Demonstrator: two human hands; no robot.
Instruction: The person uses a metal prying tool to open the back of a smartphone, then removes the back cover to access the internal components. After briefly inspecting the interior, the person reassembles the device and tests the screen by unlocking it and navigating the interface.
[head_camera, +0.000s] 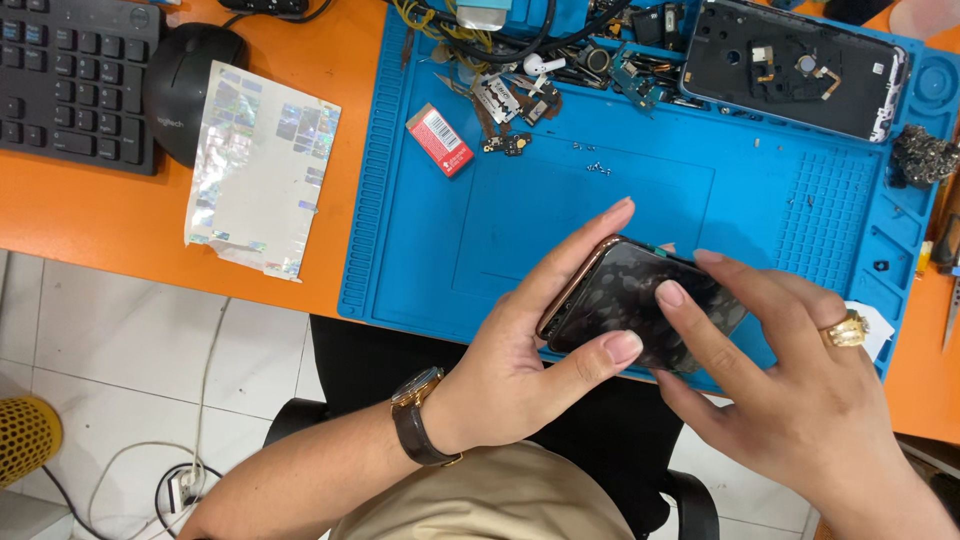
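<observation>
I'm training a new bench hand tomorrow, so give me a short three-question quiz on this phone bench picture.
1. True or false: both hands grip the dark phone over the blue mat.
2. Which lies on the orange desk left of the mat? A) a shiny sticker sheet B) a small red box C) an opened phone shell
3. Fill in: the left hand's wrist wears a ____ on a dark strap, and the right hand wears a gold ring.

Key:
1. True.
2. A, the sticker sheet; the red box and the opened phone shell lie on the mat.
3. Watch.
</observation>
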